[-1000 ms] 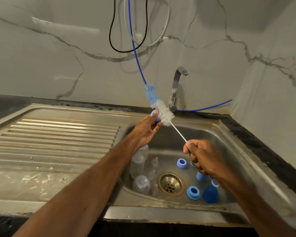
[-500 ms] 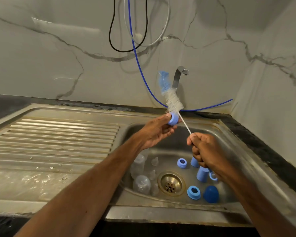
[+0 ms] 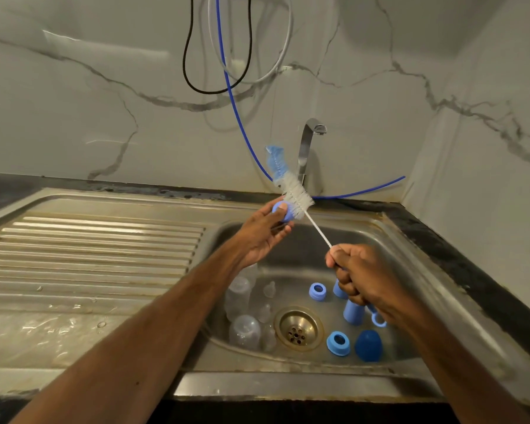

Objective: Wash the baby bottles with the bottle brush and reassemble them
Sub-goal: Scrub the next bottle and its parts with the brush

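Far left of the drain (image 3: 299,328), the ribbed drainboard (image 3: 89,249) of the sink (image 3: 318,390) shows beads of water, so anything set there could slide. Just left of the drain, the clear bottles (image 3: 242,299) lie tumbled in the basin, with small teats (image 3: 269,289) between them and the drain. A dropped part would likely land among them and knock them about. Above and behind the drain, the left hand (image 3: 262,237) pinches a blue screw ring (image 3: 279,211) at its fingertips. The white bristles of the bottle brush (image 3: 295,197) press against that ring; whether they pass through its hole or only rub its side is hard to tell from this angle. The pinch looks slight for a small, wet part, so a firm stroke of the brush could flick the ring out of the fingers, toward the wall or down onto the drain. The brush's thin wire stem could also bend, since the right hand (image 3: 361,276), above and right of the drain, is clenched round the handle well back from the bristles. Right of the drain lie more blue rings (image 3: 338,343), a dark blue cap (image 3: 368,345) and pale blue covers (image 3: 352,312). They sit close enough to the drain that running water could push the lighter ones over it.
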